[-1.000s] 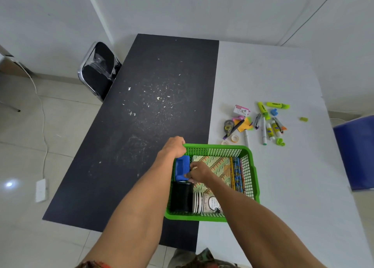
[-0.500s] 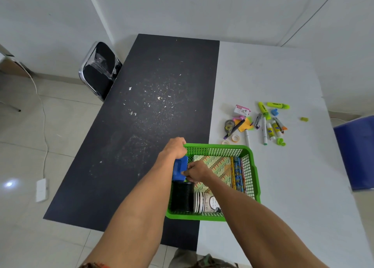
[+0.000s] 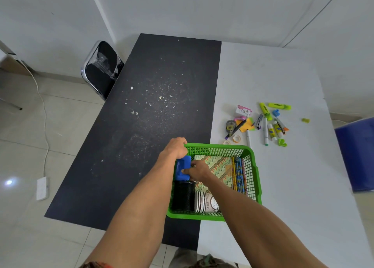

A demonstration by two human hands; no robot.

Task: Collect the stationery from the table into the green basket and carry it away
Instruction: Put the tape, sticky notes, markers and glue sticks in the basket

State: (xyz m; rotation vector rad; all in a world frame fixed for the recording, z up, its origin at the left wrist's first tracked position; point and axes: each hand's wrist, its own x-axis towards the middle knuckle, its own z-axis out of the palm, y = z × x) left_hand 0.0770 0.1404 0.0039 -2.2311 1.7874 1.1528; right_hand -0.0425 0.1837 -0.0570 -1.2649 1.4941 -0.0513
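Observation:
The green basket (image 3: 252, 166) sits at the table's near edge, across the seam between the black and white tops. My left hand (image 3: 175, 147) grips its far left corner. My right hand (image 3: 197, 170) is inside the basket, fingers closed on a blue stapler-like block (image 3: 182, 167) at the left wall. Inside lie a patterned notebook (image 3: 219, 164), several pencils (image 3: 238, 174), a black mesh cup (image 3: 183, 194) and a stack of paper cups (image 3: 204, 202). Loose stationery (image 3: 263, 124) lies on the white top beyond the basket: highlighters, glue sticks, pens, tape rolls, sticky notes.
The black table top (image 3: 153, 115) carries white crumbs. A black chair (image 3: 102, 69) stands at its far left. A blue bin (image 3: 356, 154) is at the right edge. A small green cap (image 3: 305, 120) lies apart, right of the stationery. A cable and power strip (image 3: 41, 187) lie on the floor.
My right hand has pushed the blue block slightly lower and further left in the basket. My left hand keeps its hold on the corner; the basket has hardly moved.

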